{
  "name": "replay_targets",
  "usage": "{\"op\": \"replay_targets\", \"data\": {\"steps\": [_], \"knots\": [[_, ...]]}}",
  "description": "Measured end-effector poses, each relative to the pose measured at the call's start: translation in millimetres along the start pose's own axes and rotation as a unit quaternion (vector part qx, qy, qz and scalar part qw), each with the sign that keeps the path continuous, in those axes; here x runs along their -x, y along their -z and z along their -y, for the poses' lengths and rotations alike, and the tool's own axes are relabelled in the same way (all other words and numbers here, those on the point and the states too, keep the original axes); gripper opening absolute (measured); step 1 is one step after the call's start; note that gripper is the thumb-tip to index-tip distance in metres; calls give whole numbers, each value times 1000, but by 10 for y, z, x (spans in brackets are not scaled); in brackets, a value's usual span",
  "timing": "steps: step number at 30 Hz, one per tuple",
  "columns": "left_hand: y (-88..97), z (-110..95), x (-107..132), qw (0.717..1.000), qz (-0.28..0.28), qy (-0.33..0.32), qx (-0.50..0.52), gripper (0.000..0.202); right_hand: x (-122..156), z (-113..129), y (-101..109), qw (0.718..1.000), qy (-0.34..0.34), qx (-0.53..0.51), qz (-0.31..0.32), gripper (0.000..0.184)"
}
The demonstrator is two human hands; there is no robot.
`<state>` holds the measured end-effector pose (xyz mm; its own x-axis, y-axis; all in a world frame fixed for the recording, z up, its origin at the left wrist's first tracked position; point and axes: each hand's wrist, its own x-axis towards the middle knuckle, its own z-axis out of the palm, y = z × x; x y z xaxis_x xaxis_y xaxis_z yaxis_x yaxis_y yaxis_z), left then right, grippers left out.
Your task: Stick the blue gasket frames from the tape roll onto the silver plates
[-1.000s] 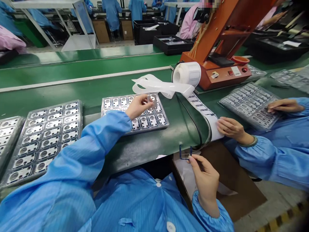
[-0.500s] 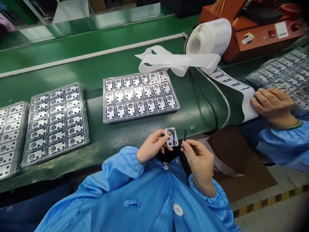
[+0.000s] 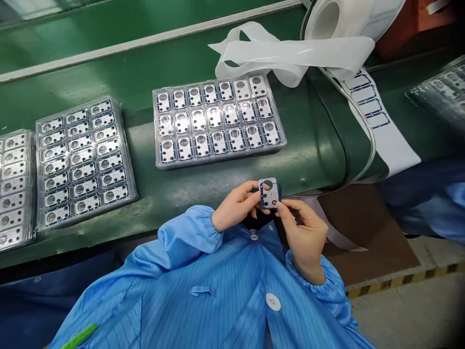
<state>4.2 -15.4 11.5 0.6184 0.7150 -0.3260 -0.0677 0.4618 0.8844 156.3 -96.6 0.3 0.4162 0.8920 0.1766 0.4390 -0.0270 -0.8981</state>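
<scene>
I hold the silver plate [image 3: 269, 196] in front of the coat [image 3: 225, 291], near the edge of the tabletop [image 3: 174, 189]; clock positions refer to this plate. My left grip [image 3: 236, 206] grasps its 9 o'clock side. My right grip [image 3: 305, 232] pinches a thin blue frame [image 3: 280, 191] at the plate's 4 o'clock corner. At 11 o'clock, the middle tray [image 3: 218, 162] contains three rows of seven silver plates, most with blue edging. At 9 o'clock, the left tray [image 3: 130, 165] contains three columns of seven; beyond it, the outer tray [image 3: 31, 189] holds more, cut by the view. At 12 o'clock, a loose white ribbon [image 3: 308, 53] touches the middle tray's far corner. At 2 o'clock, a backing strip [image 3: 394, 138] carries blue frames.
</scene>
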Motion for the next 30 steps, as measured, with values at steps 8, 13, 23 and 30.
{"op": "replay_targets", "data": {"steps": [8,13,23,30], "knots": [[5,11,4,1000,-1,-5,7,47,3,7,8,1000,18,20,-1,12],[16,18,10,1000,1,0,6,44,1,7,13,999,28,28,-7,12],[5,-1,7,1000,0,-5,3,43,-8,27,16,998,45,43,-3,10],[2,-1,6,1000,0,-4,10,43,-9,53,22,991,85,98,-21,11]]}}
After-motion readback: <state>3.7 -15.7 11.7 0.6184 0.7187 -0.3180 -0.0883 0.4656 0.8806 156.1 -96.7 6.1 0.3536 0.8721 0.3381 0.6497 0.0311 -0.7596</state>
